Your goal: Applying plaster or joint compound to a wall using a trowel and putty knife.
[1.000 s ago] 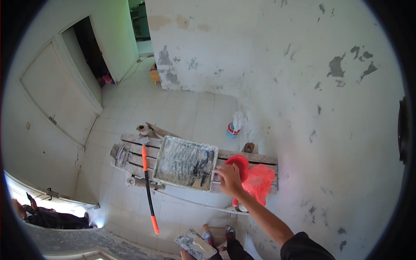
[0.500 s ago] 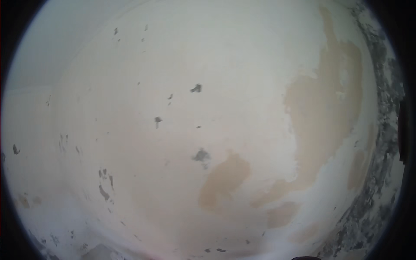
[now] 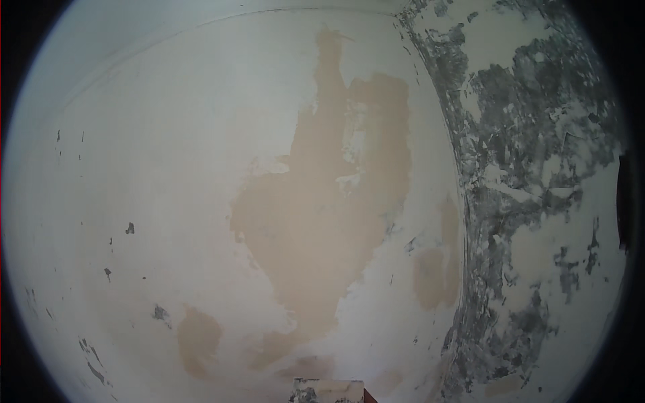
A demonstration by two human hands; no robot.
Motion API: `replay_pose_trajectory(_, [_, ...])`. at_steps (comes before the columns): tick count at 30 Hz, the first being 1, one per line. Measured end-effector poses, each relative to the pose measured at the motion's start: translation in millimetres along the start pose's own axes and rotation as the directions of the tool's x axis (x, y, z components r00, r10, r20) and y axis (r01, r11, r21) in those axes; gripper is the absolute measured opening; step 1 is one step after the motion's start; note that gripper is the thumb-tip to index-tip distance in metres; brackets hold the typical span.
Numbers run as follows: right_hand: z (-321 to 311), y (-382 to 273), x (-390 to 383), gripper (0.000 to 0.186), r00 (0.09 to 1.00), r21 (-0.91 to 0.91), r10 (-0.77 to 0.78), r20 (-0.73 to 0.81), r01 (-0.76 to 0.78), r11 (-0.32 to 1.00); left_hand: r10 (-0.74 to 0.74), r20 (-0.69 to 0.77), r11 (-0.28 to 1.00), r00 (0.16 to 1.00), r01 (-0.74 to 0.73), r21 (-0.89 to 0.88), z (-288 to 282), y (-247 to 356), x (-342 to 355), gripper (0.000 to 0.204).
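Note:
Neither of my hands shows. At the lower edge, the top of a flat, pale rectangular piece with dark smears comes into view, with a reddish-brown bit at its right side. Its lower part is cut off, so what it is and whether a hand holds it stay hidden. Beyond it rises a white wall with a large tan patch of irregular outline in the middle. A smaller tan patch lies low on the left.
To the right, past a corner, a wall surface is mottled dark grey and off-white. Small grey marks dot the white wall on the left. A pale ceiling meets the walls at the top. A dark shape touches the right rim.
The view has swung right and somewhat upward, so the tan patch now sits centrally and more of the mottled wall shows. The pale rectangular piece has come in at the bottom.

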State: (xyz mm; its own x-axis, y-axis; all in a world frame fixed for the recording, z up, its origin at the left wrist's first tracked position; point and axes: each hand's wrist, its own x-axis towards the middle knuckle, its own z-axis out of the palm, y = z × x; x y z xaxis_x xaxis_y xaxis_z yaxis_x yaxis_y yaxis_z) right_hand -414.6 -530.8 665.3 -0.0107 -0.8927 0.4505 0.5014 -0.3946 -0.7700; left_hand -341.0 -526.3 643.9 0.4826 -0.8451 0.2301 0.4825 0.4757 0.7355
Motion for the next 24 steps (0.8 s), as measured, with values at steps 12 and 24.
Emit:
replay_pose_trajectory(12, [-36,-158,136,0.046,0.764,0.352,-0.59,-0.261,0.644,0.679,0.115,0.566,0.964,0.817,-0.229,0.135,128,60,16,0.048])
replay_pose_trajectory(24, [0,-468,291,0.032,0.532,0.217,-0.812,-0.239,0.845,0.49,-0.11,0.817,0.994,0.566,0.054,0.097,91,9,24,0.034])
